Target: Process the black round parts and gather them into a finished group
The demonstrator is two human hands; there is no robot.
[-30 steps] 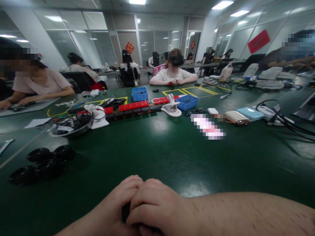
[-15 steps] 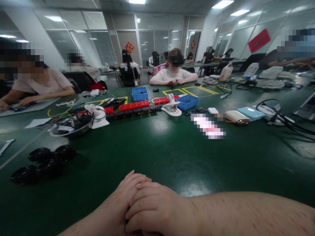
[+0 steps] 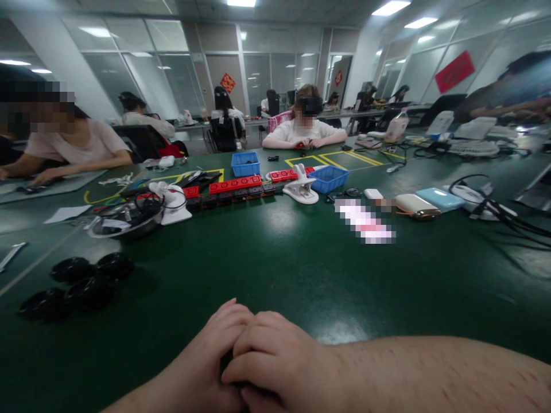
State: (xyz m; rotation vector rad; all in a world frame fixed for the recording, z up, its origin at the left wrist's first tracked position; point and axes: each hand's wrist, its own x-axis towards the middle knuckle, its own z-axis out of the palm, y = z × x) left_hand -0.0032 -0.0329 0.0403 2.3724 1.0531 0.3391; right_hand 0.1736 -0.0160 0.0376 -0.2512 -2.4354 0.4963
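Observation:
My left hand (image 3: 221, 338) comes in from the lower left and rests at the table's near edge, its fingers pressed together and bent. Over it lies my right hand (image 3: 278, 355), closed, with its curled fingers wrapped across the left one. Between the two hands is a dark gap. Whatever my left fingers hold, if anything, is hidden under the right hand. Nearest on the table, off to the left, are several round black wheel-like parts (image 3: 89, 292), apart from both hands.
Across the green table (image 3: 258, 264) stand a metal bowl of parts (image 3: 124, 226), a row of red and black blocks (image 3: 235, 184), a white clip stand (image 3: 301, 192) and blue bins (image 3: 245, 166). A wrench (image 3: 12, 256) lies far left. Power banks (image 3: 416, 205) and cables sit right. Several people sit around.
My right fingers have curled in more and shifted slightly right over the left hand. The dark gap between the hands looks larger. The things on the table have not moved.

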